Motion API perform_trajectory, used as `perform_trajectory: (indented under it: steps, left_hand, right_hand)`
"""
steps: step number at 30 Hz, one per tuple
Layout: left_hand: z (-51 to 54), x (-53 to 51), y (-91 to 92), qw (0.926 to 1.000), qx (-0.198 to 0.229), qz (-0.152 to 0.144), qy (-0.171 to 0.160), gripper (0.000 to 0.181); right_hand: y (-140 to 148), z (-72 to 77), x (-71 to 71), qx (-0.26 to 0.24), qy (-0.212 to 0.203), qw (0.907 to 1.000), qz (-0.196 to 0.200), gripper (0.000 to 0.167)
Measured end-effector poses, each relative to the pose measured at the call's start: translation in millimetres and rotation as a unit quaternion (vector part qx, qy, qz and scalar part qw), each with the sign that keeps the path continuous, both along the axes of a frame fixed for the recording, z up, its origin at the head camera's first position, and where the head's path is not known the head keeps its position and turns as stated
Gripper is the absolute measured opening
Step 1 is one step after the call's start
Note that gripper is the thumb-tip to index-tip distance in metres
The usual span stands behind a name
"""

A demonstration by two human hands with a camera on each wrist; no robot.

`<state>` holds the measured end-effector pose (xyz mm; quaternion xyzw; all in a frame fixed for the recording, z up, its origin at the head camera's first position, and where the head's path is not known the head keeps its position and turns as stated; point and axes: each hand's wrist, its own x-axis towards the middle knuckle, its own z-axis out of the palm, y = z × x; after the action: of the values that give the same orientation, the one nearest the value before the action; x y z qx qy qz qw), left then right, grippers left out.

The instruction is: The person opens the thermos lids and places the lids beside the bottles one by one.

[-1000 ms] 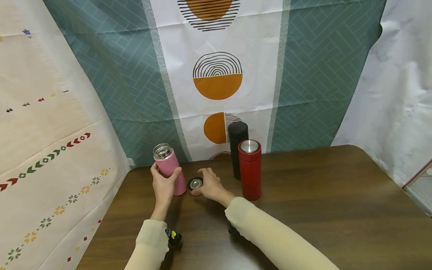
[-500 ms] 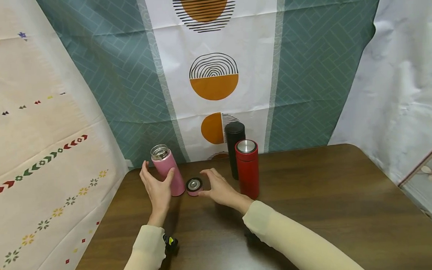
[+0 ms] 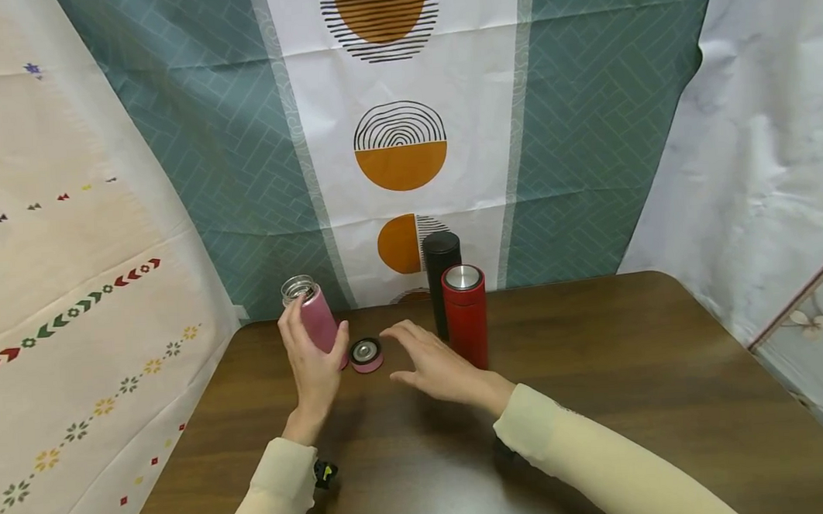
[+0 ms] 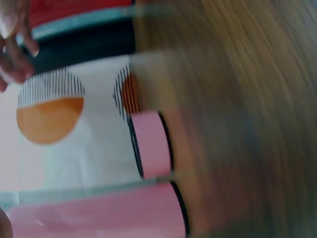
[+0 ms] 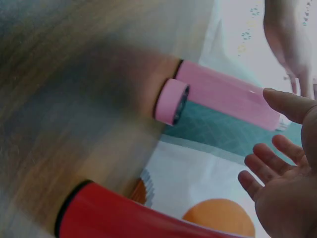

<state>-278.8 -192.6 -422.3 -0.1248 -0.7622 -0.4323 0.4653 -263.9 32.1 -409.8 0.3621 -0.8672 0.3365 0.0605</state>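
- Pink bottle [image 3: 320, 324] stands upright on the wooden table [image 3: 633, 354] at your left, its mouth bare; you can see metal inside a clear rim.
- Its pink lid [image 3: 366, 356] is off and lies on the table just beside the bottle's base, hollow side up; you cannot tell whether the two touch. Taking the lid off looks done.
- Your left hand [image 3: 314, 371] is in front of the bottle, thumb spread away from extended fingers and not clamped round it; contact with its side cannot be told.
- Your right hand [image 3: 441, 368] is loose too, thumb and fingers apart, holding nothing, right of the lid and in front of the red flask [image 3: 466, 316].
- The hands are apart from each other, so this reads as a point between grips.
- Your red flask stands upright with its steel top on; the black flask [image 3: 439, 257], partly hidden behind it, also looks capped. Neither appears opened.
- What remains, judging by this layout: the pink lid is not on its bottle, and neither piece is in your grasp.
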Motion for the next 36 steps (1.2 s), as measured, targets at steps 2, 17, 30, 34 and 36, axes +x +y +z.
perform_trajectory:
  steps: [2, 17, 30, 34, 36]
  left_hand:
    - [2.8, 2.4, 7.4, 0.9998, -0.015, -0.016, -0.001, 0.075]
    - [13.7, 6.9, 43.4, 0.9916, -0.036, -0.116, -0.045, 0.068]
    - [14.8, 12.5, 67.9, 0.9839, -0.036, -0.168, -0.048, 0.069]
    - [16.7, 12.0, 76.2, 0.9801, -0.041, -0.188, -0.047, 0.070]
    - [18.3, 12.2, 80.4, 0.9786, -0.047, -0.195, -0.048, 0.069]
  right_hand:
    - [5, 4.4, 2.8, 0.003, 0.012, 0.9999, 0.006, 0.066]
    - [50, 15.2, 26.2, -0.014, 0.052, 0.9983, 0.020, 0.062]
    - [98, 15.9, 43.9, -0.051, 0.042, 0.9977, -0.016, 0.058]
    - [113, 14.5, 48.4, -0.059, 0.036, 0.9971, -0.031, 0.059]
    - [120, 13.6, 49.9, -0.064, 0.037, 0.9966, -0.037, 0.060]
